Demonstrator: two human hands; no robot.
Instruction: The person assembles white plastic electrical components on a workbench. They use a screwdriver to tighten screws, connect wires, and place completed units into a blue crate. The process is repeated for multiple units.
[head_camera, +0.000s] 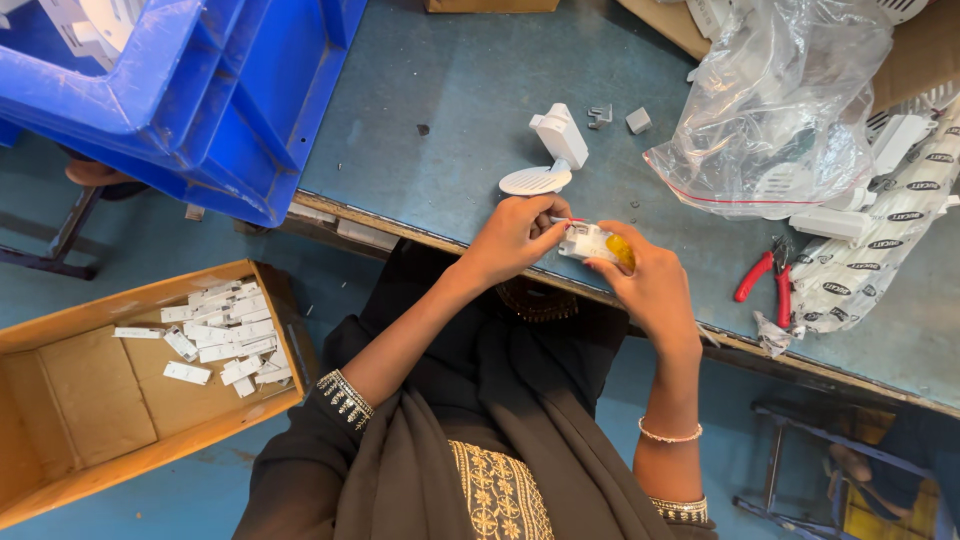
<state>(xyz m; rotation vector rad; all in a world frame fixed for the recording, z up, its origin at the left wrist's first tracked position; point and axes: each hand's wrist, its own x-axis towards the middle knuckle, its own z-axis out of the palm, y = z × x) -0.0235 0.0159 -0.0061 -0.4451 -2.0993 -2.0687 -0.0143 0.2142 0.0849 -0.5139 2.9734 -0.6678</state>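
2 hands – each grip closed on 1 sm. white plastic part – over table edge.

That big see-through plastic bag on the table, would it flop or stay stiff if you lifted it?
The clear plastic bag would probably flop, since its thin film is crumpled and creased. It looks light for its size, though the white parts pooled at its bottom would likely make that end sag. The film may also feel slippery.

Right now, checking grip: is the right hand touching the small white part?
Touching. The head view shows the right hand wrapped around the small white part, fingers on it.
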